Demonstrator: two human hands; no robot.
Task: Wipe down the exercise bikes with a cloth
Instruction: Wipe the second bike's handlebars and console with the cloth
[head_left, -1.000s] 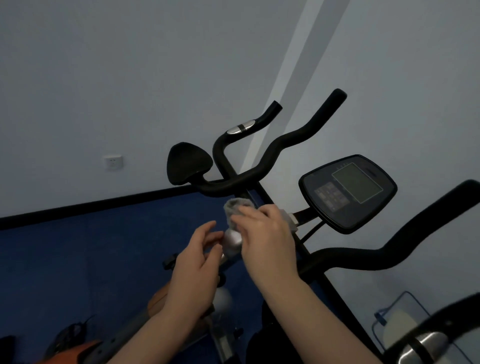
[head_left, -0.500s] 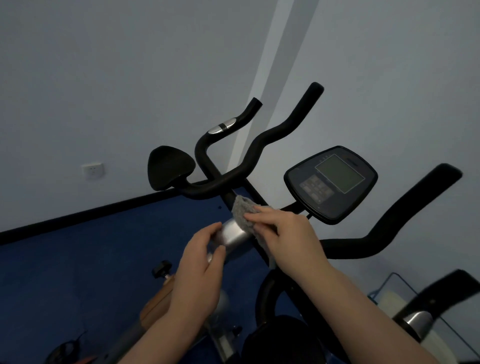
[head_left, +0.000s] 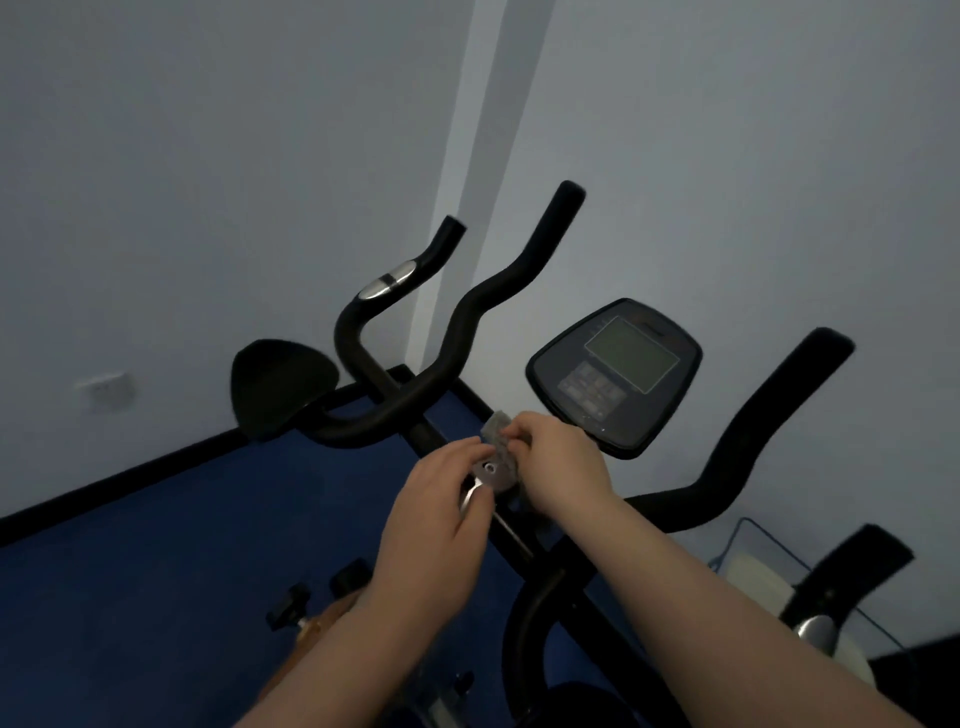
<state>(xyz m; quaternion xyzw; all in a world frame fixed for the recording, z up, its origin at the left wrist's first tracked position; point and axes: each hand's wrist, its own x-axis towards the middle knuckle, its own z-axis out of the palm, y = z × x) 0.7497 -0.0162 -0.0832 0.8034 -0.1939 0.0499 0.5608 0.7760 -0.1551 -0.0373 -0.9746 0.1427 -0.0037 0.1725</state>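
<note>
my right hand pinches the grey cloth between thumb and curled fingers and presses it against the silver post just below the near bike's handlebars. my left hand wraps round the same post from the other side, fingers curled on the metal, thumb touching its shiny end cap; it steadies the part and holds no cloth. the cloth sits bunched at the top of the post, touching both the metal and my right fingertips. in my judgement the step is done well by keeping the left grip firm so the post does not turn, then drawing the cloth round the full circumference and down its length, refolding to a fresh face before moving on to the black bars. the joint where the post meets the bars probably needs extra passes. count: one cloth; two hands, both engaged; two sets of handlebars in view, hence i judge two bikes; one console with one screen; one black pad to the left of the bars; one wall socket; one clear container at lower right, its contents unclear.
</note>
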